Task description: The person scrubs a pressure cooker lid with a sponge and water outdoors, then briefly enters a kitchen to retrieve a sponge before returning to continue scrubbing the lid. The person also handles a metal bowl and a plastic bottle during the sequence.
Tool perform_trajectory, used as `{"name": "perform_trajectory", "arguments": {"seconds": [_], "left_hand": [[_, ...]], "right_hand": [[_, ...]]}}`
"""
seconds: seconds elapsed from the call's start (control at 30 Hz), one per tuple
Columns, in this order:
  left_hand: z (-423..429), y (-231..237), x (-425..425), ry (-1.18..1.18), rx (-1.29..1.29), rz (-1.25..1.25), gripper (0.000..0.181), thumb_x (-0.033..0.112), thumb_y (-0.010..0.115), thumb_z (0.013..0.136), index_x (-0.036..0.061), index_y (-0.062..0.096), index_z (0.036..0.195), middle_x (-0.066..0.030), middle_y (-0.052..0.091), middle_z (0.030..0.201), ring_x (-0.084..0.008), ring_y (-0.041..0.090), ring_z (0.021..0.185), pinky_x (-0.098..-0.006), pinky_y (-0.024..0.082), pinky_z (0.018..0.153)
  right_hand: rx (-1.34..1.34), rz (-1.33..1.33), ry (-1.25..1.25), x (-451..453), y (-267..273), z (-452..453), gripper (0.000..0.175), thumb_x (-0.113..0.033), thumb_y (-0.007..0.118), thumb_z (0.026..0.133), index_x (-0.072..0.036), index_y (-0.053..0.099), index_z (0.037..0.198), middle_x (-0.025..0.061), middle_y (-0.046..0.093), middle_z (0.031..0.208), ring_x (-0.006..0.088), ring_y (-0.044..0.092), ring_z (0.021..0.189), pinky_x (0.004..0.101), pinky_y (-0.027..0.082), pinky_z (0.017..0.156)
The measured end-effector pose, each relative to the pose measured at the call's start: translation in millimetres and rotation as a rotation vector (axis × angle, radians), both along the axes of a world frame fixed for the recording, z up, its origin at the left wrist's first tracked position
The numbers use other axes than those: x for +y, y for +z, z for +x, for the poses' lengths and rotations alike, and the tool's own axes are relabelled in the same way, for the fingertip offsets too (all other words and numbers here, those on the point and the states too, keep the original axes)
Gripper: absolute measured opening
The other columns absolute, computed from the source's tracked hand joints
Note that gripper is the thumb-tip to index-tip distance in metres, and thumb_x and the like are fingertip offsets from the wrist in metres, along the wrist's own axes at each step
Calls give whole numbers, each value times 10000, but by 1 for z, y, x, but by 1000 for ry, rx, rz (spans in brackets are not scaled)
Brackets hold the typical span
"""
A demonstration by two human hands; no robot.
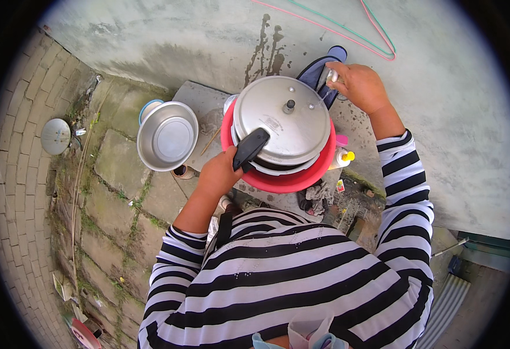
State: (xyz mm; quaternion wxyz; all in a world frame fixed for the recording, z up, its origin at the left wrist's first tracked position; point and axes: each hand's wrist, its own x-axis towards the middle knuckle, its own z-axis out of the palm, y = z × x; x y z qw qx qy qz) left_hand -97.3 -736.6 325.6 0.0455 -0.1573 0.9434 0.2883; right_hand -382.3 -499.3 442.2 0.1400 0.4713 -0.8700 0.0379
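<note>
My left hand point(220, 172) grips the black handle point(251, 148) of a round metal pressure cooker lid point(276, 118). A black-capped valve stands near the lid's middle. Under the lid, the rim of a metal pot point(281, 169) shows; most of the pot is hidden. Pot and lid are in a red plastic basin point(300, 185). Beyond the lid's far right edge, my right hand point(361, 87) pinches a small whitish object point(332, 77), too small to name surely. Behind it, a dark blue item point(309, 70), perhaps a slipper, leans against the wall.
A metal bowl point(167, 136) stands left of the basin. Right of it is a bottle with a yellow cap point(348, 156). Crumpled grey rags point(320, 196) lie on the near slab edge. A concrete wall point(193, 48) rises behind; a wire hanger point(346, 35) hangs there.
</note>
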Motion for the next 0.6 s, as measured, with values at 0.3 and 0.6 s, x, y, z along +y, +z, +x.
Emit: {"name": "perform_trajectory", "arguments": {"seconds": [0.3, 0.6], "left_hand": [[-3, -3, -5, -21, -9, -6, 422, 199, 687, 778, 81, 538, 1155, -213, 661, 946, -424, 637, 882, -495, 504, 746], [-1, -5, -2, 7, 25, -16, 385, 212, 682, 787, 79, 542, 1120, -213, 662, 930, -429, 638, 856, -499, 499, 735]], "right_hand": [[-264, -556, -291, 9, -48, 22, 458, -245, 697, 853, -141, 542, 1271, 145, 661, 1000, 355, 633, 889, 410, 517, 770], [-264, -542, -88, -20, -132, 75, 276, -28, 637, 777, -41, 665, 1052, 124, 630, 1137, 342, 581, 1021, 392, 475, 927]]}}
